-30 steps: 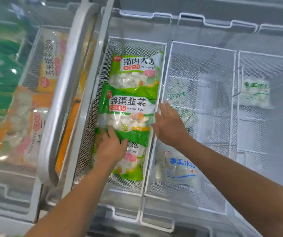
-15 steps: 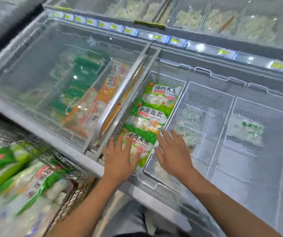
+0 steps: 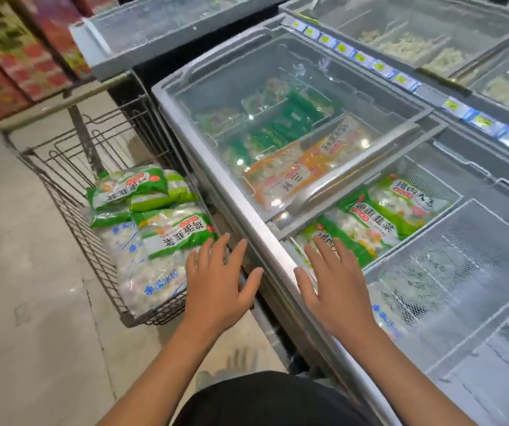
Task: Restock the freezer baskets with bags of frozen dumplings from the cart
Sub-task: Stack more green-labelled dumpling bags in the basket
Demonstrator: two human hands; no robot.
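Off beyond the left hand, a stack of red and yellow cartons (image 3: 7, 56) lines the far edge of the pale concrete floor (image 3: 25, 272). Ahead of both hands, orange packets (image 3: 290, 176) and dark green packets (image 3: 280, 127) lie under the sliding glass lid (image 3: 277, 87). Further out past the right hand, a row of yellow-and-blue price tags (image 3: 379, 67) runs along a neighbouring chest of loose pale food (image 3: 407, 47). Below the wrists sits a black garment (image 3: 262, 398).
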